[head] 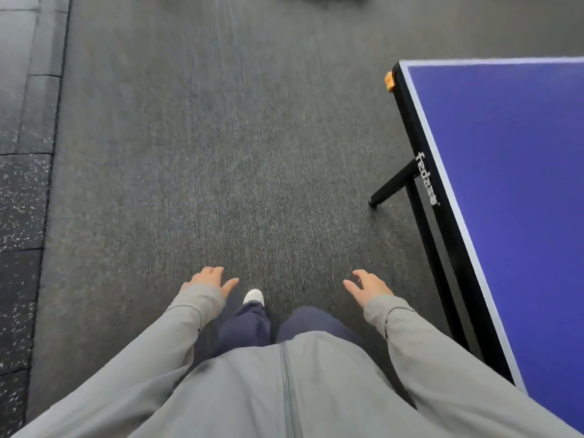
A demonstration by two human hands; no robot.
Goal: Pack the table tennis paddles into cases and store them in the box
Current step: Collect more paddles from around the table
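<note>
No paddle, case or box shows in the head view. My left hand (pixel 211 279) hangs in front of me at lower centre-left, fingers relaxed and holding nothing. My right hand (pixel 368 285) hangs at lower centre-right, fingers loosely spread and holding nothing. Both come out of grey jacket sleeves. A blue table tennis table (pixel 512 172) with a white edge line stands to my right, its near corner at the upper right; the part of its top that I see is bare.
Grey carpet (pixel 196 159) stretches ahead of me. Dark speckled rubber mats (pixel 22 197) run along the left edge. A black table leg (pixel 392 184) sticks out onto the carpet, and an orange corner guard (pixel 389 81) sits at the table's corner. My white shoe (pixel 253 296) is below.
</note>
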